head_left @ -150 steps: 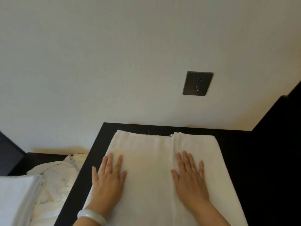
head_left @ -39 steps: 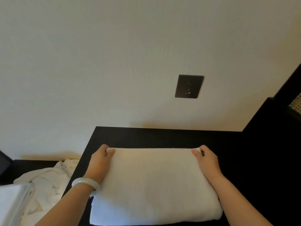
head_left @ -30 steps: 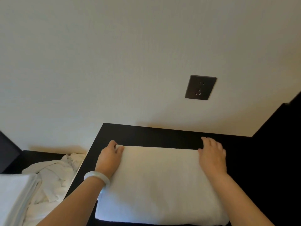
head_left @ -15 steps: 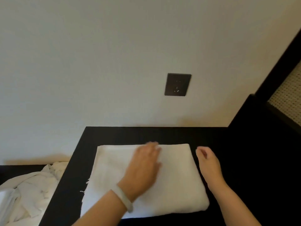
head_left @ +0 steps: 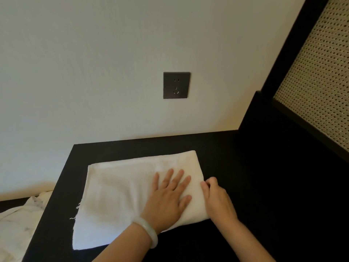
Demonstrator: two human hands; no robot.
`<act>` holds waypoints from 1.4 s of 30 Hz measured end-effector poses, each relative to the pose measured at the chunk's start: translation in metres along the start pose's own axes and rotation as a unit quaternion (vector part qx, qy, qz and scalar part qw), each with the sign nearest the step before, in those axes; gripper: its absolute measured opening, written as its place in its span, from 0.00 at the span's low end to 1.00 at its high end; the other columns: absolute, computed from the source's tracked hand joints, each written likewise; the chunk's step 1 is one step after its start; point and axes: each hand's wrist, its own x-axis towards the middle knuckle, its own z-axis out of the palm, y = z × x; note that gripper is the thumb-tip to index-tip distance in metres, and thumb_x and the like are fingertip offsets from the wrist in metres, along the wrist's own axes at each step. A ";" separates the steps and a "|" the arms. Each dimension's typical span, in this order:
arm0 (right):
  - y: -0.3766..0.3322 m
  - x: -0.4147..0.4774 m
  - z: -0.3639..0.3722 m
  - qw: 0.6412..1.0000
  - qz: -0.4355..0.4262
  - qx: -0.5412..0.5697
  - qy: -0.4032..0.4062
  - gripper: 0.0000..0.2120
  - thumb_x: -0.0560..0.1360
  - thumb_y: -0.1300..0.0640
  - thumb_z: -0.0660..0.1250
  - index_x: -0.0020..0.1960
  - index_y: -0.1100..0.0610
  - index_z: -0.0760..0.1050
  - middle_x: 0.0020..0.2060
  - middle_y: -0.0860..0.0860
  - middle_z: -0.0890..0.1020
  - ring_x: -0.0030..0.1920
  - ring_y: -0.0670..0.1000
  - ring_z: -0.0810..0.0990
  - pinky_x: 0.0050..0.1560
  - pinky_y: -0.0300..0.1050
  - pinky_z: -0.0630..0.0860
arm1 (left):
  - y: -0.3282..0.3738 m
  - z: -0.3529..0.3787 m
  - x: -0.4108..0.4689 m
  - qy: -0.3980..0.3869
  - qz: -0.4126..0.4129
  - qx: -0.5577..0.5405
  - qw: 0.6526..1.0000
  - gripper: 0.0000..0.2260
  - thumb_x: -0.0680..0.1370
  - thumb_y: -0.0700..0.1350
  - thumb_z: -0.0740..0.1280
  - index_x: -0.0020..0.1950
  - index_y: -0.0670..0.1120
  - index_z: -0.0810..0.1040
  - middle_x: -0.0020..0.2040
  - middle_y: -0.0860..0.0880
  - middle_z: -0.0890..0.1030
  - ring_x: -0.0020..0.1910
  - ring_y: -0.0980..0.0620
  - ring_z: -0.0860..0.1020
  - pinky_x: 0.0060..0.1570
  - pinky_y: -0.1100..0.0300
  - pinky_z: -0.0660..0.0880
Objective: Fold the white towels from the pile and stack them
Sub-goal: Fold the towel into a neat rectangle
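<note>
1. Wall [head_left: 94, 72] is closing off the far edge of the table [head_left: 255, 186]; a socket [head_left: 176, 85] is sitting flush on it, above the tabletop.
2. Dark panel [head_left: 264, 120] is walling in the right side, with a woven screen [head_left: 321, 72] rising above it.
3. Folded towel [head_left: 117, 195] is taking up the table's left-centre. Left hand [head_left: 168, 197] is lying flat on it and right hand [head_left: 217, 201] is curling at its right edge.
4. Bare tabletop is running as a strip between towel and wall, and widening from the towel's right side to the panel.
5. Towel pile [head_left: 18, 224] is lying lower, off the table's left edge.

soft white cloth towel [head_left: 120, 197] on matt black table [head_left: 245, 186]
</note>
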 end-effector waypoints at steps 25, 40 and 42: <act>-0.017 -0.015 0.034 0.953 -0.168 -0.245 0.060 0.28 0.81 0.46 0.42 0.80 0.50 0.46 0.80 0.46 0.54 0.79 0.48 0.43 0.76 0.57 0.40 | -0.125 -0.021 -0.066 0.064 -0.222 0.030 0.972 0.32 0.74 0.62 0.27 0.79 0.57 0.36 0.80 0.55 0.40 0.79 0.53 0.39 0.76 0.42 0.39; -0.061 0.069 0.029 0.942 -0.255 -0.218 -0.009 0.30 0.82 0.38 0.41 0.81 0.48 0.45 0.80 0.45 0.50 0.79 0.45 0.40 0.78 0.49 0.35 | -0.090 -0.019 -0.034 0.018 -0.065 0.039 0.997 0.27 0.79 0.61 0.35 0.79 0.61 0.40 0.78 0.60 0.34 0.76 0.55 0.30 0.73 0.41 0.30; -0.072 0.081 0.021 0.955 -0.187 -0.232 -0.005 0.29 0.83 0.40 0.41 0.81 0.50 0.50 0.79 0.47 0.56 0.80 0.48 0.44 0.79 0.54 0.39 | -0.090 -0.023 -0.034 0.026 -0.056 0.024 0.998 0.27 0.79 0.61 0.36 0.79 0.61 0.41 0.78 0.59 0.36 0.76 0.55 0.31 0.72 0.41 0.31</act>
